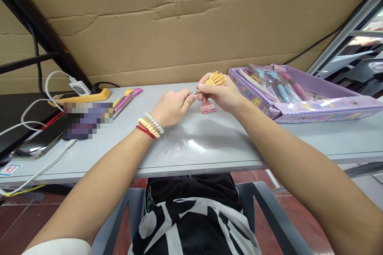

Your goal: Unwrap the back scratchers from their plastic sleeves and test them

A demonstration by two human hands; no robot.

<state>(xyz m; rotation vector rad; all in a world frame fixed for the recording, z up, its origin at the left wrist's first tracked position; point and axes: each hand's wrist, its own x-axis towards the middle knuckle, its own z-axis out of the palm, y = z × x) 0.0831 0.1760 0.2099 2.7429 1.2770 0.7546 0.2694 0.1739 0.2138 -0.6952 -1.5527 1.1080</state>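
- Nearest the camera, well below the grip, black-and-white patterned clothing covers the person's lap, between the arms of a grey chair.
- The left hand, bracelets at its wrist, is closed, thumb against forefinger, on a thin silvery rod; the fingers hide its other end.
- The right hand pinches the base of a yellow hand-shaped piece, thumb and fingers shut on it, its splayed prongs showing above the thumb. The rod lies between the two hands; whether it joins the piece is hidden.
- Just under the right hand, a small pink printed card lies on the grey table.
- Below the left hand, crumpled clear plastic.
- Right of the grip, near the right wrist, an open purple box holds wrapped blue and pink hand-topped sticks.
- Left of the grip, more hand-topped sticks, yellow and pink; beyond them, a yellow power strip and a phone.
- Behind the grip, creased brown cardboard.
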